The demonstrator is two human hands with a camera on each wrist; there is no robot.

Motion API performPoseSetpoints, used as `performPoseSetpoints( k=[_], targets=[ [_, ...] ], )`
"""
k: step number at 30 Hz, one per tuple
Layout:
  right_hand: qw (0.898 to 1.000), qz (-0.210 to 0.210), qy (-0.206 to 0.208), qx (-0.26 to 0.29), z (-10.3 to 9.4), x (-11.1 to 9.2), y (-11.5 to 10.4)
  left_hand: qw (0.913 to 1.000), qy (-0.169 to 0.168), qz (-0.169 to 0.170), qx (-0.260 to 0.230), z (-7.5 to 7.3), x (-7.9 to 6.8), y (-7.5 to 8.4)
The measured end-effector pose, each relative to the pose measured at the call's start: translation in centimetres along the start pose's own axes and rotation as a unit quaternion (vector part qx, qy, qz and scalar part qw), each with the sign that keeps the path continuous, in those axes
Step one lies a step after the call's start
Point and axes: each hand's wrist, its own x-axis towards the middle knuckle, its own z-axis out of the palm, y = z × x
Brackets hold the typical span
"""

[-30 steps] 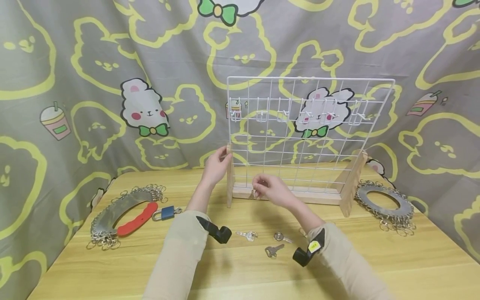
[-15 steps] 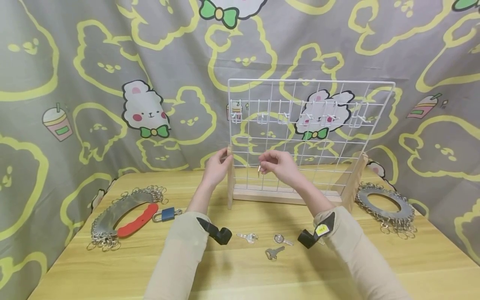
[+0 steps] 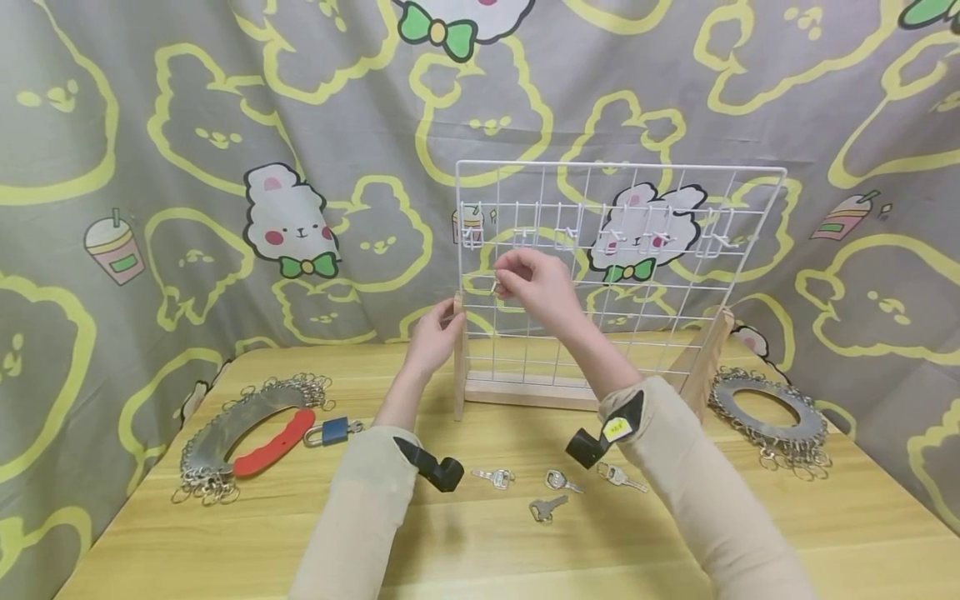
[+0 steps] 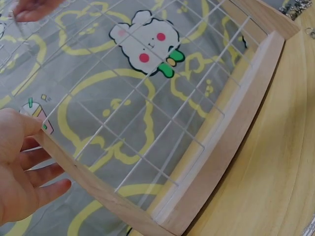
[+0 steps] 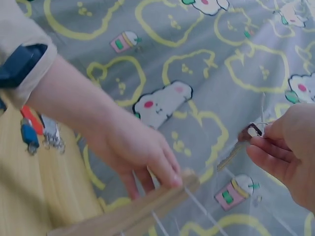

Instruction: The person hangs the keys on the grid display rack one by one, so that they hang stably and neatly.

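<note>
My right hand (image 3: 542,287) is raised in front of the left part of a white wire grid rack (image 3: 620,169), just below its row of hooks. Thumb and fingertips pinch a small ring, from which a metal key (image 5: 229,158) with a dark head hangs; the key is mostly hidden in the head view. At the rack's left end, my left hand (image 3: 435,337) holds the top of the wooden upright (image 3: 460,367), thumb on one side and fingers on the other. White hooks (image 3: 567,237) line the upper part of the grid.
Several keys, among them a darker key (image 3: 547,507), lie on the table in front. To the left are a blue padlock (image 3: 335,431) and a curved metal plate (image 3: 243,423) with a red handle (image 3: 275,443) and many rings. A ringed metal disc (image 3: 813,421) lies right.
My right hand has risen from near the rack's wooden base to just under the hooks, carrying the key, and lately shifted slightly left. The left hand stays on the upright.
</note>
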Motion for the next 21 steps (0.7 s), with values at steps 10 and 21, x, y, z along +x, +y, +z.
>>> performPoseSetpoints(
  k=[10,21],
  targets=[
    [0.998,-0.033,0.049,-0.003,2.4,1.5,-2.7,0.9999,-0.006,-0.001,-0.009,0.0,0.0,-0.2],
    [0.994,-0.034,0.1,0.006,3.2,2.4,-3.5,1.0,0.001,0.0,-0.005,0.0,0.0,-0.2]
  ],
)
